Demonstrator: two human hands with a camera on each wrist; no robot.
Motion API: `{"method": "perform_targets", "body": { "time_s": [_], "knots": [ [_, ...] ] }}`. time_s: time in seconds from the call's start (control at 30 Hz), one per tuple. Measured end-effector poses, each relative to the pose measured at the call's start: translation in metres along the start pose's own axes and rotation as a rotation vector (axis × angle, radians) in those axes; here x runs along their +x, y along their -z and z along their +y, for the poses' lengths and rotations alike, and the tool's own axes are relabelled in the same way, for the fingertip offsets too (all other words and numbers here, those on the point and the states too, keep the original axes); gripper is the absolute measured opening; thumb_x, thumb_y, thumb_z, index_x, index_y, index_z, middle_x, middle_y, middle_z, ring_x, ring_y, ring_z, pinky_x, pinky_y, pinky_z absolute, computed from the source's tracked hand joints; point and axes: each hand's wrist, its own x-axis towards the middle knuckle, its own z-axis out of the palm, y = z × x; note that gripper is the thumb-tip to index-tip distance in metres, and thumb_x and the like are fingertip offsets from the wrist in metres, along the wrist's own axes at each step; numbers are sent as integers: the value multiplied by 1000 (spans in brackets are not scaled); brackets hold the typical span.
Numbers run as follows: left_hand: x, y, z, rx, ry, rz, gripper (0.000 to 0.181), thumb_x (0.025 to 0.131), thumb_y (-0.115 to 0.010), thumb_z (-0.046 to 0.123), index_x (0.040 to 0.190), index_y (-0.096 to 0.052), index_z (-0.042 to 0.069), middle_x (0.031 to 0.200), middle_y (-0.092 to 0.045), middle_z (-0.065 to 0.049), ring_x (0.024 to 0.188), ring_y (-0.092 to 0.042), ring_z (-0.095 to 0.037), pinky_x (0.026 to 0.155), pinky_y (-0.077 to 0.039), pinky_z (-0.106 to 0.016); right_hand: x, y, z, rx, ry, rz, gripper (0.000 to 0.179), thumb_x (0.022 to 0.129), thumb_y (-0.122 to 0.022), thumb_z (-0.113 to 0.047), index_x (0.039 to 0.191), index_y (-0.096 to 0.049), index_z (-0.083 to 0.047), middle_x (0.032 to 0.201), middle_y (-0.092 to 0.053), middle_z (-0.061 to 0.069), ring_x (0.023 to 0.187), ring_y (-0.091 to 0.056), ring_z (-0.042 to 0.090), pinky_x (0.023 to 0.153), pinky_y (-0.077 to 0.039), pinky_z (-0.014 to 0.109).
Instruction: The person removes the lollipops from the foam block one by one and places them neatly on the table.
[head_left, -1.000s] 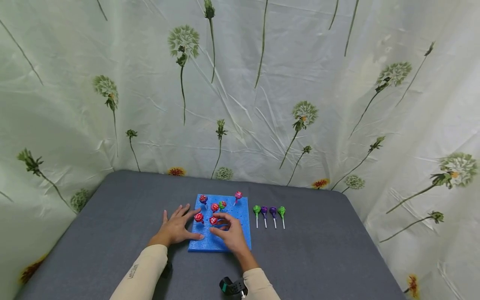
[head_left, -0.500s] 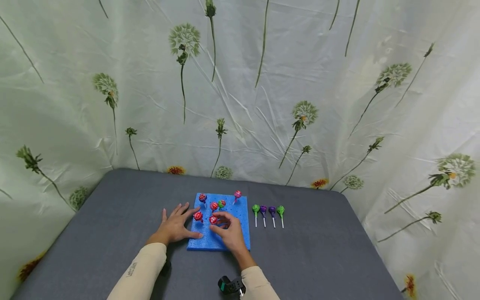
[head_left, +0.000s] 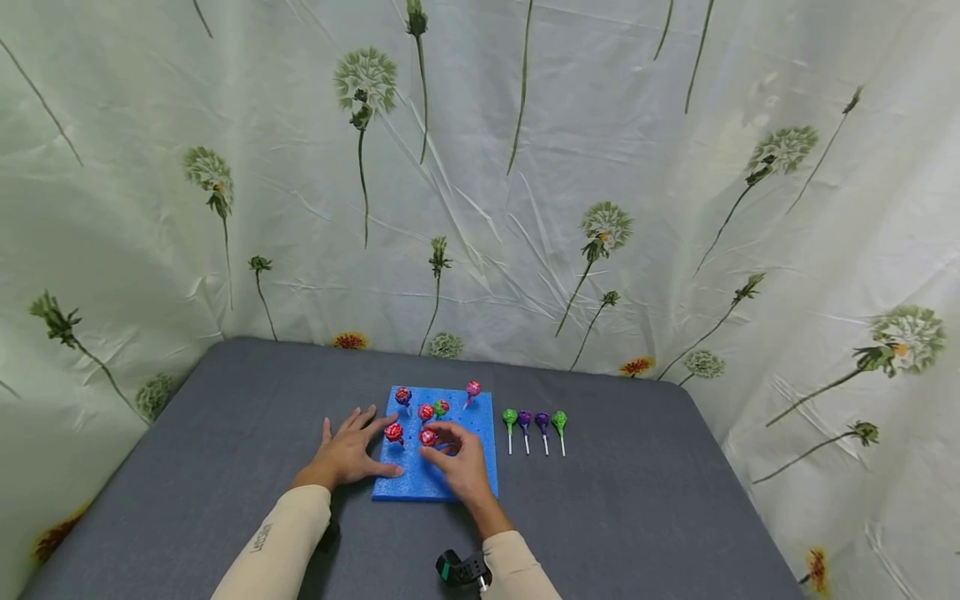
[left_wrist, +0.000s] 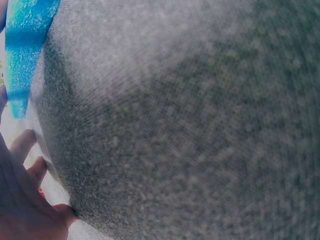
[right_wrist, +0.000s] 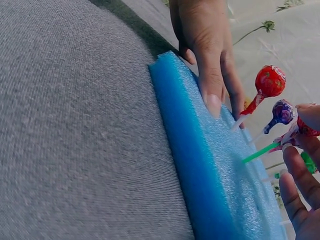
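A blue foam board point(head_left: 438, 487) lies on the table with several wrapped lollipops standing in it. My left hand point(head_left: 345, 454) rests at its left side, fingers spread, thumb and index fingertip on the board. Over the middle, my right hand point(head_left: 463, 467) pinches a red-wrapped lollipop point(head_left: 427, 437) between thumb and fingers. In the right wrist view its green stick point(right_wrist: 260, 153) slants down to the foam surface. Close by stand a red lollipop point(head_left: 393, 432) near the left thumb, another red one point(head_left: 426, 412), a red-and-green one point(head_left: 441, 407) and a dark one point(head_left: 403, 396).
A pink lollipop point(head_left: 473, 388) stands at the board's far right corner. To the right of the board, green lollipops point(head_left: 510, 417) and purple lollipops point(head_left: 542, 422) lie in a row on the grey table point(head_left: 637, 500). A flower-print curtain point(head_left: 480, 208) hangs behind the table.
The head view has shifted slightly. Both hands keep nearly the same places, the right one holding the same lollipop throughout.
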Motion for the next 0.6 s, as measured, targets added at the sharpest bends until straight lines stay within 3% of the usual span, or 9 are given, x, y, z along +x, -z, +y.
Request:
{"method": "perform_targets", "body": {
  "time_s": [0.37,0.5,0.6],
  "knots": [
    [0,0,0,-4,3,-10,101,65,-73,71,146,-43,19,152,-28,-25,141,-15,-48,104,4,-74,0,12,-8,30,-11,83,27,87,-71,-7,114,-66,-2,104,-67,11,97,-60,25,80,-48,26],
    [1,-1,1,-5,3,-12,102,64,-73,72,146,-42,19,153,-27,-25,141,-15,-48,104,5,-74,-5,24,-22,43,43,113,27,86,-70,-2,111,-64,5,103,-67,18,95,-60,34,79,-49,28],
    [1,-1,0,-5,-2,-7,102,64,-73,72,146,-42,19,153,-27,-25,141,-15,-48,104,5,-74,-4,32,-18,54,60,135,26,86,-71,-4,110,-65,4,104,-67,18,96,-61,35,79,-49,26]
  ]
}}
